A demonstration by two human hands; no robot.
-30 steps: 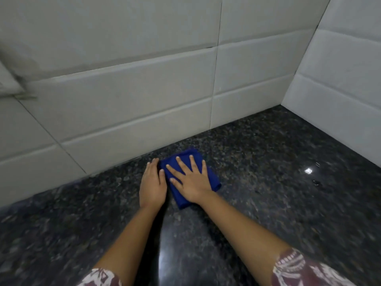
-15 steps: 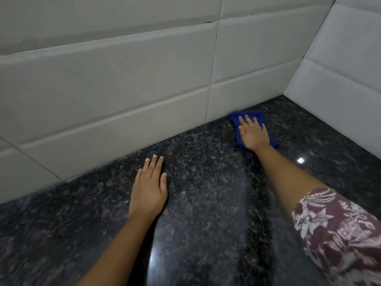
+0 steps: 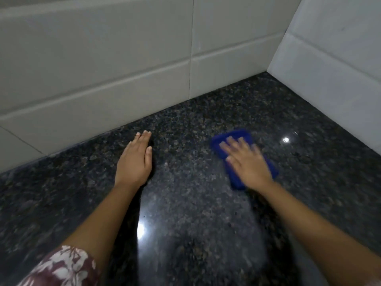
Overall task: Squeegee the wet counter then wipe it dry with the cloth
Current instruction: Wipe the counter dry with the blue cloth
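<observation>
Now the right hand [image 3: 246,162] is pressed flat, fingers spread, on the folded blue cloth [image 3: 237,139], which lies on the dark speckled counter [image 3: 195,203] to the right of centre; nothing is clenched, the cloth being held down by the open palm alone. The left hand [image 3: 135,159] is laid flat and empty on the stone, fingers together, well apart from the cloth, and seems to be used as a brace. Half a second ago the cloth was held far back against the tiled wall [image 3: 103,69] near the corner; it has since been drawn forward, away from the wall, while the left hand has scarcely been moved; a second ago the cloth lay just beside that left hand. A sweeping pass along the back edge and then toward the front is thus suggested; the drying stage is judged to be well under way, and no squeegee is seen. The right hand and cloth are blurred by motion, so the exact fold cannot be made out; a bright glint [image 3: 285,139] is reflected to the cloth's right, and whether water is left there cannot be told.
</observation>
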